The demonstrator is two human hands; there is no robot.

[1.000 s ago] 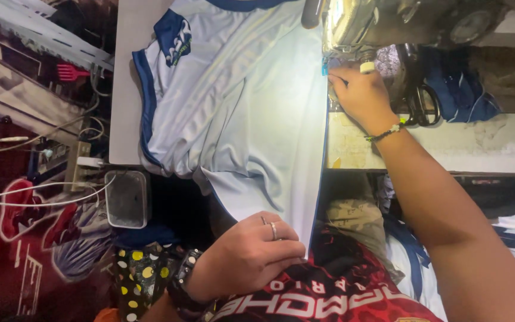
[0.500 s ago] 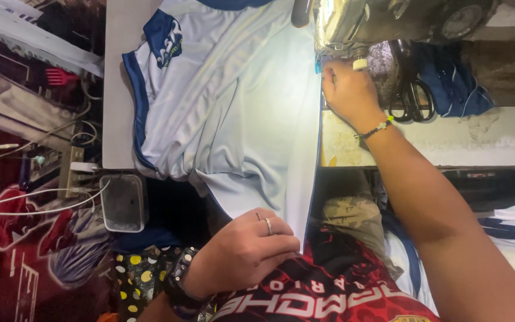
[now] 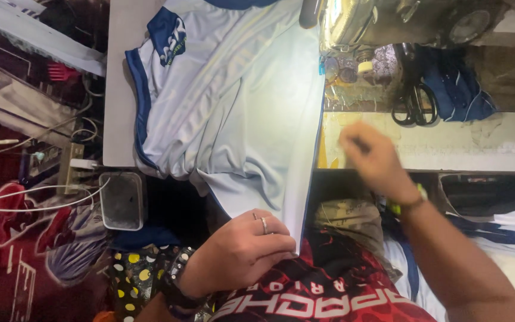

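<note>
Left hand: I see my left hand (image 3: 242, 250) low in the view, fingers curled and pinching the near edge of the jersey (image 3: 239, 113); a ring sits on one finger and a dark wristband on the wrist.
Right hand: my right hand (image 3: 373, 158) hangs blurred over the front edge of the table (image 3: 448, 146), apart from the cloth; fingers look loosely curled, but I cannot tell whether they grip anything.
Jersey: pale blue with dark blue trim, spread flat on the table and draping off its near edge down to my left hand; its long straight edge runs up to the sewing machine (image 3: 388, 24).
Sewing machine: at the top of the view, just beside the jersey's far end.
Scissors: black-handled scissors (image 3: 415, 107) lie on the table to the right of the machine, next to a dark blue cloth (image 3: 457, 89).
Container: a grey plastic tub (image 3: 122, 200) sits below the table's left corner, with white cables (image 3: 43, 194) near it.
</note>
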